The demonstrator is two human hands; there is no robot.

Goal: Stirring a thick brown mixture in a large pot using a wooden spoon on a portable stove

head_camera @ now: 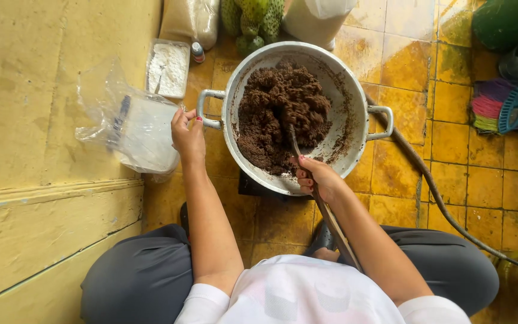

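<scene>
A big metal pan [355,102] with two handles sits on a dark burner on the yellow tiled floor. It holds a thick, crumbly brown mass [280,111]. My right hand [318,178] grips a long wooden spoon [325,210] whose tip is sunk in the brown mass. My left hand [187,137] holds the pan's left handle [208,108], fingers curled around it. I sit on the floor with my knees on either side.
A clear plastic bag of white powder [142,129] lies left of the pan, and a plastic tub of white powder [168,67] behind it. Green spiky fruits [253,21] stand at the back. A hose [445,207] runs right; brushes [499,108] and a green bucket [508,21] sit far right.
</scene>
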